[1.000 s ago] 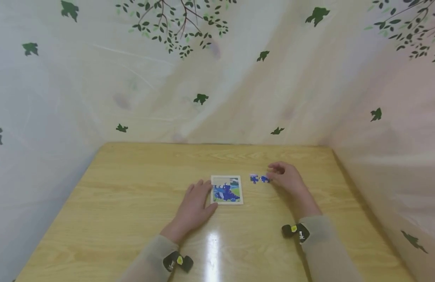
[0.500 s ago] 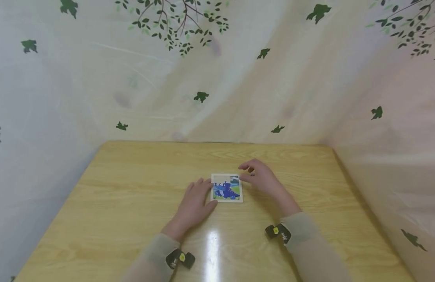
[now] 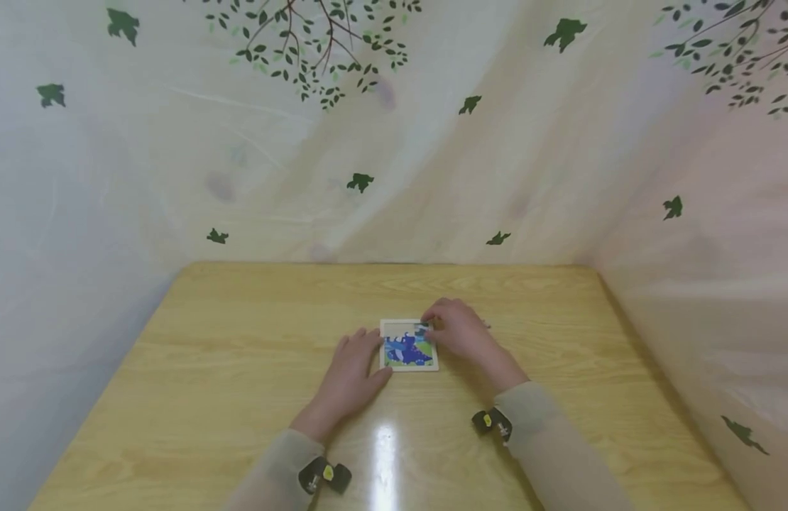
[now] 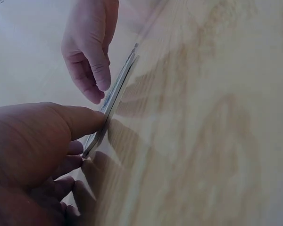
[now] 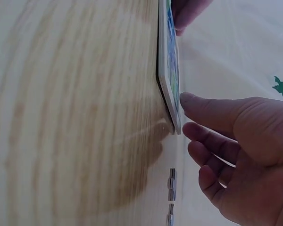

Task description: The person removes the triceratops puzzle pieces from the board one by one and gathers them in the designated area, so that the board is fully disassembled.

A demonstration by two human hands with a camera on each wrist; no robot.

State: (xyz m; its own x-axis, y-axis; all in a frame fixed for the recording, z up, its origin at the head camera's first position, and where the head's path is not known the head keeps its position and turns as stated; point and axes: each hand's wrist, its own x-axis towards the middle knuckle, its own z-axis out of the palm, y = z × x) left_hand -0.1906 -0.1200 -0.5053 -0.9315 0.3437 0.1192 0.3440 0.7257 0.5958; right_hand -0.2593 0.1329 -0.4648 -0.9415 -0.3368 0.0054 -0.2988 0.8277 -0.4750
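A small jigsaw puzzle showing a blue dinosaur lies in a white-rimmed tray on the table. Bare backing shows along its upper left part. My left hand rests against the tray's left side, thumb at the lower left corner and fingers higher up. My right hand is over the upper right corner, its thumb at the puzzle's face and its other fingers loosely bent; no piece shows between them. Two loose puzzle pieces lie on the table beyond the tray, mostly hidden behind the right hand in the head view.
The wooden table extends around the tray on all sides. A pale cloth backdrop with printed leaves and birds stands behind the table and along its sides. Each wrist wears a small dark camera.
My right hand has moved left from beside the two loose pieces to the puzzle's upper right corner. The left hand stays at the tray's left edge.
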